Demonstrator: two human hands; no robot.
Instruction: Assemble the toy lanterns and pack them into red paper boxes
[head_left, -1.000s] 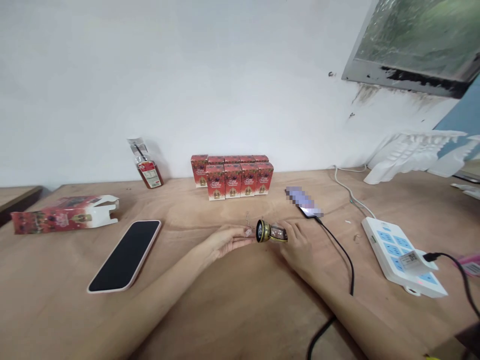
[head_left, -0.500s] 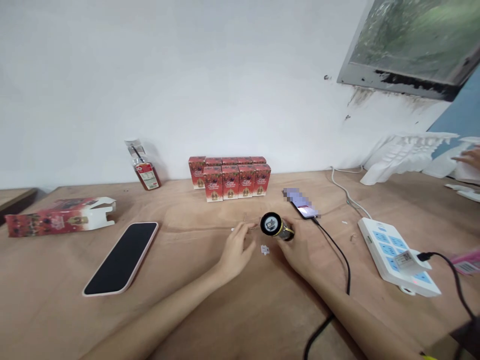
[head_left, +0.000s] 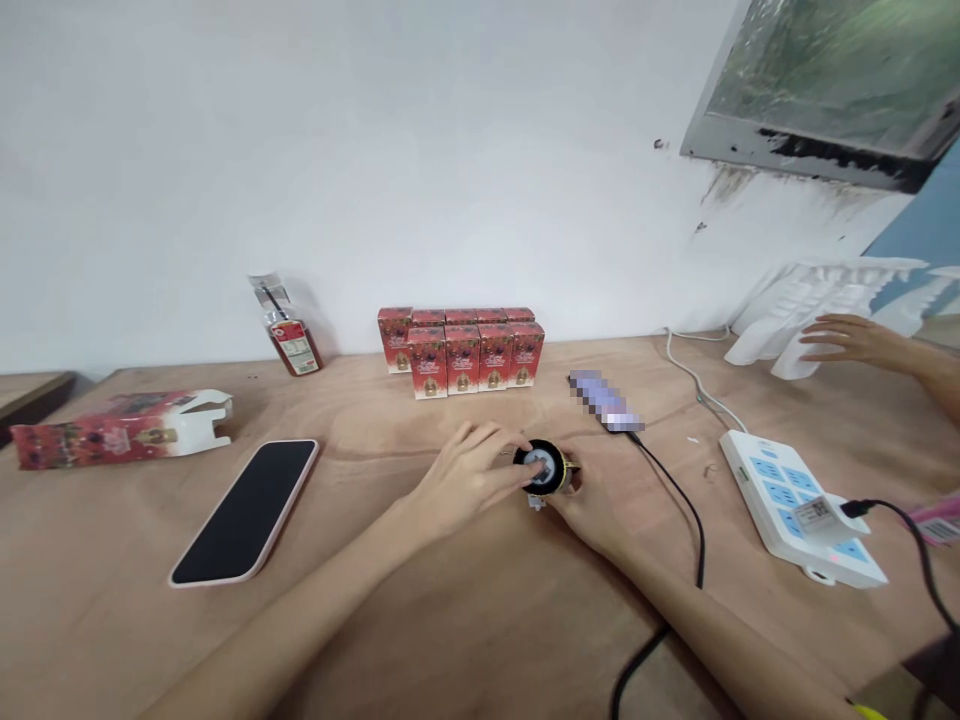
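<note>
My right hand (head_left: 589, 505) is wrapped around a small black-and-gold lantern-like cylinder (head_left: 559, 470), tilted so that its round end, black-rimmed with a pale disc, faces me. My left hand (head_left: 465, 475) reaches in from the left with fingers apart. One fingertip touches the disc and another lies at the rim, partly covering the end. Just below the cylinder, a small white scrap (head_left: 535, 502) lies on the wooden table (head_left: 420, 630). Behind both hands stand several red printed boxes (head_left: 463, 360) in two rows.
Left are a black-screened phone (head_left: 247, 510), an opened red box (head_left: 120, 430) and a bottle (head_left: 296, 348). Right are a cabled phone (head_left: 600, 400), its black cable (head_left: 679, 500) and a power strip (head_left: 799, 510). Another person's hand (head_left: 855, 342) is by white moulded pieces (head_left: 810, 300).
My left hand has moved right and onto the cylinder's end, its fingertip now on the disc. The cylinder has come slightly lower. The other person's hand has reached further in.
</note>
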